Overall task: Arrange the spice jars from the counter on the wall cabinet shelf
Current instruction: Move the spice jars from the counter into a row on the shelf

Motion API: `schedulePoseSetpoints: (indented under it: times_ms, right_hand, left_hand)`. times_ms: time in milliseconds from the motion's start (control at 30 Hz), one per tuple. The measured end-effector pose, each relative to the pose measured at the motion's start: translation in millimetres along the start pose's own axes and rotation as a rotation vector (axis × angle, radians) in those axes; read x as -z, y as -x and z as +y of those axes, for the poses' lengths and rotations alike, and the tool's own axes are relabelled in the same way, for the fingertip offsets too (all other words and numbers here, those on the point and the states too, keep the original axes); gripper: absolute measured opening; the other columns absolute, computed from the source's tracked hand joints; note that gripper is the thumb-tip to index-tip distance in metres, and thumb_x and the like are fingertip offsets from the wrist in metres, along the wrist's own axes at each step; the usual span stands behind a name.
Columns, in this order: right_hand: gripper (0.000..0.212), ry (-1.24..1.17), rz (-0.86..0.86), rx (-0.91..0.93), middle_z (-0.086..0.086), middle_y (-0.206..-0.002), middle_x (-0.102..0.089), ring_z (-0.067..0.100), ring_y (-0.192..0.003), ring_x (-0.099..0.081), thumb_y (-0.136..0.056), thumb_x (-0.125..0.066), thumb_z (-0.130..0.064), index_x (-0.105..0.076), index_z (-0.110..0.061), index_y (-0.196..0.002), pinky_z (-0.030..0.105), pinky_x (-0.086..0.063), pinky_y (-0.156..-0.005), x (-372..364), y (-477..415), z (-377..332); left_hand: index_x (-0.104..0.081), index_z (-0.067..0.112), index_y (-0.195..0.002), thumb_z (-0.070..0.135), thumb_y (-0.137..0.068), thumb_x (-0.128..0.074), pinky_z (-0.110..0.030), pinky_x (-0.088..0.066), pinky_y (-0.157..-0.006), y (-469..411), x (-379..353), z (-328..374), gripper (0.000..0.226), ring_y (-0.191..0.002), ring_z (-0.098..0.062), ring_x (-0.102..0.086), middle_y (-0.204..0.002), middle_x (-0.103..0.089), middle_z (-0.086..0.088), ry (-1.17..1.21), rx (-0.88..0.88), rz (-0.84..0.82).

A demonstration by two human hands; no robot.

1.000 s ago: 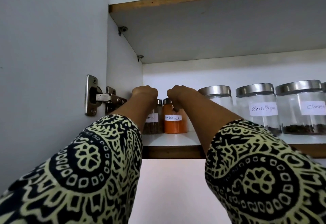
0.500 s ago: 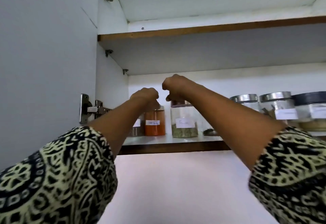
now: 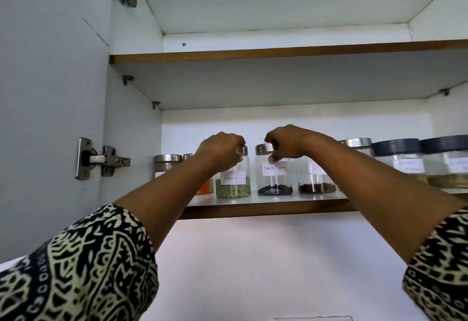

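The left hand [image 3: 220, 153] holds the Fennel jar [image 3: 233, 181] by its lid, jar at 5 o'clock. The right hand [image 3: 287, 144] holds the Black Pepper jar [image 3: 274, 181] the same way, jar at 7 o'clock. Eight jars stand on the shelf [image 3: 253, 209].

Qty in view: 8 spice jars [image 3: 233, 181] (6 w/ silver lids [image 3: 167, 158], 2 w/ dark lids [image 3: 396, 146]), 2 shelves [image 3: 266, 208], 2 hands, i.e. left hand [image 3: 220, 151] and right hand [image 3: 288, 143], 2 patterned sleeves [image 3: 83, 270], 2 door hinges [image 3: 109, 160], 3 shelf pegs [image 3: 128, 79].
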State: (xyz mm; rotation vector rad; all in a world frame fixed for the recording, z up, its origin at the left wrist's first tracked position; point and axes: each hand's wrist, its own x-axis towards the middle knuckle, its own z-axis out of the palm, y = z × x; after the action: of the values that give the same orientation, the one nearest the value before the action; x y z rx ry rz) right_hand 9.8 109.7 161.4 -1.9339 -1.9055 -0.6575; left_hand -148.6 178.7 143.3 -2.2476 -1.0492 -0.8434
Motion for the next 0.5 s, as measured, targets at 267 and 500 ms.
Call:
schedulePoseSetpoints:
  times_ms: [267,500]
  right_hand:
    - [0.053,-0.006,0.077,0.03,0.011,-0.126,-0.059,0.028,-0.115,-0.054,-0.082,-0.071,-0.024,-0.052,-0.011,-0.13,0.032,-0.043,-0.089,-20,-23,5]
    - [0.052,0.004,0.095,0.009,0.01,-0.122,-0.061,0.027,-0.112,-0.056,-0.08,-0.072,-0.025,-0.055,-0.011,-0.127,0.029,-0.042,-0.082,-35,-47,1]
  left_hand:
    - [-0.048,0.017,-0.137,0.019,-0.086,-0.067,-0.03,-0.041,-0.092,-20,-7,-15,0.054,-0.117,-0.024,-0.053,-0.132,-0.058,-0.005,0.017,0.003,-0.135]
    - [-0.048,0.016,-0.136,0.012,-0.086,-0.066,-0.029,-0.04,-0.092,-38,-30,-31,0.053,-0.116,-0.025,-0.053,-0.131,-0.057,-0.007,0.027,0.018,-0.156]
